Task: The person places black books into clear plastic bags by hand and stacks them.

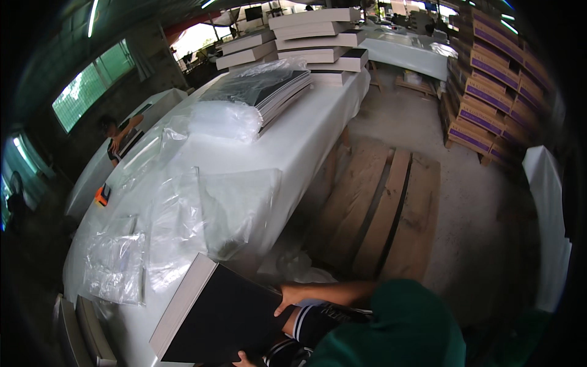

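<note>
A large, thick black-faced slab [229, 312] with a pale side lies tilted at the near end of the table; whether it is a book or a box I cannot tell. My right hand [289, 298] grips its right edge, the thumb over the black face. At the lower edge of the picture, my left hand [244, 359] holds its near edge, with only part of the fingers showing. Beyond the slab, clear plastic bags [174, 226] are spread over the table, and a folded clear plastic bag [114, 266] lies to their left.
The long table [226, 150] has a pale cover. On it are an orange-and-black tape measure [103, 195], a plastic-wrapped pile [251, 101] and stacked pale slabs [315, 37]. A wooden pallet [379, 214] lies right; cartons [489, 92] stand beyond. Another person [122, 137] works far left.
</note>
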Demonstrator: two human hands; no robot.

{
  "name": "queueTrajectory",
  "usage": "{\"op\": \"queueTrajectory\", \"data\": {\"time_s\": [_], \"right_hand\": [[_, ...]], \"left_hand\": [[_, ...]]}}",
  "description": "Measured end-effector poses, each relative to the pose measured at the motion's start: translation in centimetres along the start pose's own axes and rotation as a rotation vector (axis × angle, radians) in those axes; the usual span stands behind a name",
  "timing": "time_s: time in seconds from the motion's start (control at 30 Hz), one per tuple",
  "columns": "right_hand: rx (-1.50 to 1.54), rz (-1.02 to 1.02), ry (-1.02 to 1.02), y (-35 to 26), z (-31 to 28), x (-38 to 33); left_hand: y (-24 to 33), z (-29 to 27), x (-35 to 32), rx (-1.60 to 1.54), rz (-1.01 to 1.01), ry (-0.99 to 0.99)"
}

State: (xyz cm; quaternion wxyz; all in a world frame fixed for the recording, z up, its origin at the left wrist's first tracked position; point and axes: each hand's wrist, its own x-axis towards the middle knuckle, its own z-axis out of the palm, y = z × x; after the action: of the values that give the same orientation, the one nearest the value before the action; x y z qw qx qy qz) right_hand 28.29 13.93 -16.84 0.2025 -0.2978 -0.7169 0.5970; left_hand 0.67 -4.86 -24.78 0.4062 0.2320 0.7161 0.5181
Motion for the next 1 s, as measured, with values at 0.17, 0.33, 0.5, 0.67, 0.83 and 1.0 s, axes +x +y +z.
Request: {"op": "queueTrajectory", "data": {"time_s": [0.17,0.33,0.5,0.67,0.83,1.0], "right_hand": [[-0.112,0.174,-0.088,0.2,0.2,-0.4],[-0.732,0.139,0.002,-4.7,-2.6,-2.5],[-0.178,-0.098,-0.352,-15.4,-3.1,-6.4],[-0.012,-0.271,-0.452,-23.1,-1.8,-7.1],[0.352,-0.385,-0.235,-24.4,-2.2,-6.9],[0.824,-0.130,-0.278,-21.4,0.6,-4.5]], "left_hand": [[1.8,0.7,-2.0,-0.157,0.169,0.037],[9.5,-1.1,-7.5,0.329,0.920,0.540],[20.9,0.4,-14.6,0.086,0.797,-0.196],[28.9,4.7,-19.9,-0.054,1.088,-1.629],[29.5,4.7,-21.2,-0.322,1.023,-1.494],[26.8,4.6,-17.5,-0.376,0.980,-1.306]]}}
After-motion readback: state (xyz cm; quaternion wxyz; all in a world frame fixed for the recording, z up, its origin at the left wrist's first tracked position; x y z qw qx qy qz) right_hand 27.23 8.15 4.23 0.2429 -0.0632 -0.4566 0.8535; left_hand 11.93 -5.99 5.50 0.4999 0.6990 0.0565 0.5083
